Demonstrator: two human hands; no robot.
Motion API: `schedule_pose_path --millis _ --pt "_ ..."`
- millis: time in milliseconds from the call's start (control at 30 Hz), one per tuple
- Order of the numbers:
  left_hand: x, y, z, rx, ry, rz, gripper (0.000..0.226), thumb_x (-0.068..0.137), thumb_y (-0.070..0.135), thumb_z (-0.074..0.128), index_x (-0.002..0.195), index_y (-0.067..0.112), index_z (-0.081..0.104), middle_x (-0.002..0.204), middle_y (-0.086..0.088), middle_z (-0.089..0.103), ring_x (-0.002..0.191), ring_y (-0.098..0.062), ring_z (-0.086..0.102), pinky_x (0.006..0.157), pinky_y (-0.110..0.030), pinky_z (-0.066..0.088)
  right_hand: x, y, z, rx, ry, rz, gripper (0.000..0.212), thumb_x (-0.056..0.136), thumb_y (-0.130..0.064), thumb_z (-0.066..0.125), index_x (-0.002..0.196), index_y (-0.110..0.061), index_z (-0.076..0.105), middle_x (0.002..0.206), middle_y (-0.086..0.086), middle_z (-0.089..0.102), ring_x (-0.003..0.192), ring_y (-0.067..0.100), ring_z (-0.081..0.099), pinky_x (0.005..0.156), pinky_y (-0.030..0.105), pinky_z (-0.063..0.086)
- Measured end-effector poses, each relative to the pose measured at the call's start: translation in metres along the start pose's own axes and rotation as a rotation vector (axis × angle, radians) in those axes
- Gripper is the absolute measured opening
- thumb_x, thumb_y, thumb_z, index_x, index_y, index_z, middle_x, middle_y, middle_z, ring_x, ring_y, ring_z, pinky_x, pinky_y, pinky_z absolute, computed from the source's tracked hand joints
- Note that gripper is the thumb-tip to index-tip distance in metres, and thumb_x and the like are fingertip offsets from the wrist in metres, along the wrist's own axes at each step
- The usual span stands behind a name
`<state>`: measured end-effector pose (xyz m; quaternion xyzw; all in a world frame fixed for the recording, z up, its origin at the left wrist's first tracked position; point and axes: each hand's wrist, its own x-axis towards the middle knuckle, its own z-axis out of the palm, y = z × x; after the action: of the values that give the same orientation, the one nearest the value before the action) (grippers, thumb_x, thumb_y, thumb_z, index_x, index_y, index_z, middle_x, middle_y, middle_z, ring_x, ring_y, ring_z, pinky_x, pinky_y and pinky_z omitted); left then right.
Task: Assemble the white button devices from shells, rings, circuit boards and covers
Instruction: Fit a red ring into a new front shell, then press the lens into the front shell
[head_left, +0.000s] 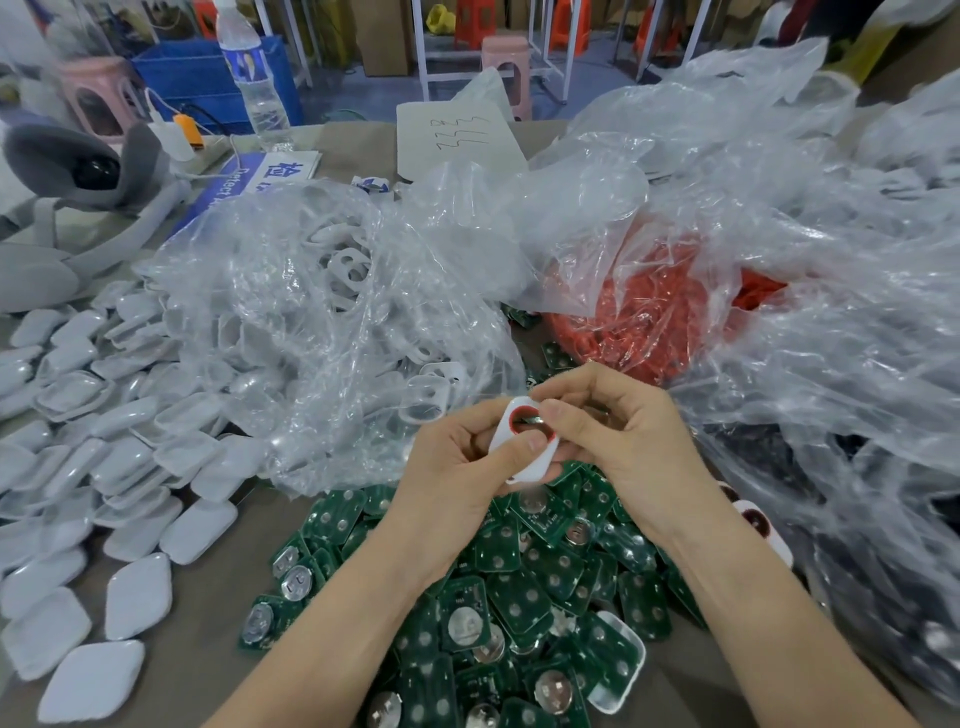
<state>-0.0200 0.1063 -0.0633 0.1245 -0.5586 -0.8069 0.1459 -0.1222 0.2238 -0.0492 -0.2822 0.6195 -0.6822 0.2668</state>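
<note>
My left hand (457, 467) grips a white shell (519, 441) with a red ring seated in its round opening. My right hand (608, 426) pinches a small part at that opening, with its fingertips over the shell's upper edge; the part is mostly hidden. Below both hands lies a heap of green circuit boards (519, 587) with round silver battery clips. White covers (104, 467) are spread over the left side of the table. A clear bag of white shells (332, 322) sits behind my left hand, and a clear bag of red rings (654, 317) behind my right.
Crumpled clear plastic bags (810, 291) fill the right side. A water bottle (254, 78), a blue sign (249, 182), a handwritten sheet (457, 135) and a grey headset-like object (83, 171) stand at the back. A white shell (618, 665) lies on the boards.
</note>
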Motion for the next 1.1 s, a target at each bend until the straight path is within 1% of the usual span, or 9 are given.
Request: schedule_pose_path --millis 133,300,467,600,733,800,900,1000,1100 --pt "0.001 -0.001 -0.003 0.024 -0.013 0.009 0.019 0.081 0.02 0.07 0.097 0.027 0.078 0.093 -0.009 0.076 0.086 -0.019 0.073 0.075 -0.024 0.057 0.001 0.004 0.002 -0.251 0.06 -0.144 0.009 0.086 -0.01 0.068 0.089 -0.019 0.068 0.061 0.0 0.056 0.056 0.006 0.06 0.056 0.019 0.052" --pt "0.005 0.0 -0.007 0.017 -0.029 -0.022 0.029 0.08 0.021 0.066 0.107 0.012 0.071 0.099 -0.015 0.075 0.091 -0.025 0.073 0.076 -0.027 0.058 0.003 0.005 0.0 -0.19 0.069 -0.069 0.011 0.085 -0.013 0.07 0.084 -0.024 0.072 0.077 0.004 0.07 0.072 0.018 0.068 0.067 0.029 0.059" --pt "0.003 0.003 -0.009 0.098 -0.006 0.02 0.029 0.079 0.035 0.064 0.094 0.011 0.07 0.086 -0.012 0.075 0.064 -0.018 0.07 0.054 -0.022 0.055 0.003 -0.001 0.0 -0.21 0.025 -0.107 0.01 0.085 -0.029 0.066 0.083 -0.025 0.075 0.076 -0.003 0.072 0.07 0.009 0.065 0.07 0.022 0.055" --pt "0.004 0.001 -0.015 0.124 -0.002 0.059 0.027 0.087 0.033 0.053 0.092 0.007 0.06 0.088 -0.014 0.074 0.053 -0.01 0.053 0.043 -0.017 0.04 0.005 -0.021 -0.009 -0.32 0.23 -0.054 0.01 0.089 -0.019 0.065 0.086 -0.024 0.074 0.074 -0.004 0.072 0.068 0.008 0.067 0.067 0.02 0.056" --pt "0.006 0.0 -0.017 0.13 -0.059 0.1 0.023 0.09 0.034 0.051 0.079 0.022 0.067 0.086 -0.015 0.072 0.054 -0.011 0.046 0.043 -0.017 0.037 -0.019 -0.067 -0.045 -0.602 0.324 -0.075 0.009 0.088 -0.026 0.067 0.08 -0.026 0.071 0.069 -0.005 0.07 0.054 0.007 0.062 0.055 0.014 0.052" --pt "0.006 -0.003 -0.014 0.125 -0.076 0.107 0.024 0.09 0.035 0.051 0.075 0.027 0.068 0.083 -0.014 0.072 0.052 -0.011 0.047 0.041 -0.017 0.037 -0.043 -0.08 -0.075 -0.782 0.389 0.045 0.022 0.089 -0.027 0.067 0.068 -0.02 0.07 0.057 -0.007 0.067 0.044 0.001 0.058 0.044 0.011 0.043" --pt "0.005 -0.005 -0.011 0.071 -0.078 0.093 0.022 0.089 0.033 0.05 0.079 0.022 0.066 0.084 -0.013 0.073 0.048 -0.011 0.05 0.04 -0.016 0.038 -0.087 -0.078 -0.127 -0.963 0.528 0.448 0.036 0.09 -0.024 0.064 0.058 -0.008 0.069 0.049 0.001 0.065 0.039 0.008 0.056 0.045 0.023 0.045" --pt "0.004 -0.004 -0.01 0.03 -0.061 0.077 0.022 0.088 0.032 0.051 0.085 0.013 0.062 0.084 -0.013 0.074 0.046 -0.012 0.053 0.041 -0.015 0.04 -0.105 -0.057 -0.165 -1.203 0.605 0.709 0.021 0.089 -0.015 0.062 0.081 0.001 0.073 0.075 0.019 0.071 0.066 0.028 0.066 0.061 0.032 0.05" --pt "0.003 -0.003 -0.008 0.017 -0.027 0.068 0.024 0.085 0.034 0.052 0.087 0.012 0.061 0.082 -0.01 0.075 0.046 -0.012 0.053 0.044 -0.013 0.041 -0.105 -0.034 -0.174 -1.326 0.643 0.714 0.017 0.086 -0.013 0.064 0.1 -0.006 0.071 0.096 0.021 0.068 0.086 0.034 0.063 0.068 0.03 0.046"
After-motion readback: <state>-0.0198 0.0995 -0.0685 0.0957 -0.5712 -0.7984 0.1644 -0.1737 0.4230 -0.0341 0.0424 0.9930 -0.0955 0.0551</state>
